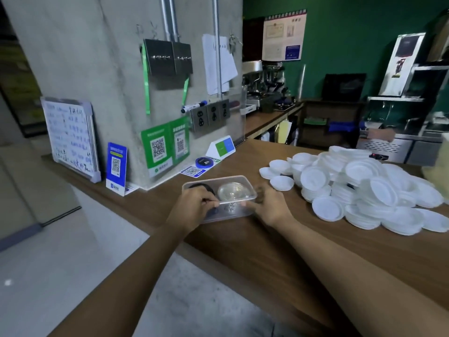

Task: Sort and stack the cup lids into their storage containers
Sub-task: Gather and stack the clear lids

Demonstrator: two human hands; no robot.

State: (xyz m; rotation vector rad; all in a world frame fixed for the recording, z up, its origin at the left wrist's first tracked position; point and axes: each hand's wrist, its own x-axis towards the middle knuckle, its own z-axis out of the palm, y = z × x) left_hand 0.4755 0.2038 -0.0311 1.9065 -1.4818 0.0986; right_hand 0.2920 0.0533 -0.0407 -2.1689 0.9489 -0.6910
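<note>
**Container steadied, white lids waiting**

On the wooden counter (291, 251), the clear plastic container (226, 216) sat tilted toward the person, with a black lid (201, 187) in its left half and a clear dome lid (233, 190) in its right. The left hand (194, 205) pinched the near rim, fingers curled over it. The right hand (269, 205) clasped the container's right end, its fingers curled round the corner though blurred. Well to the right lay the heap of white lids (359, 186), loose and unsorted. The step looked like positioning the container. Next, one hand would likely need to let go and reach for the heap.
</note>
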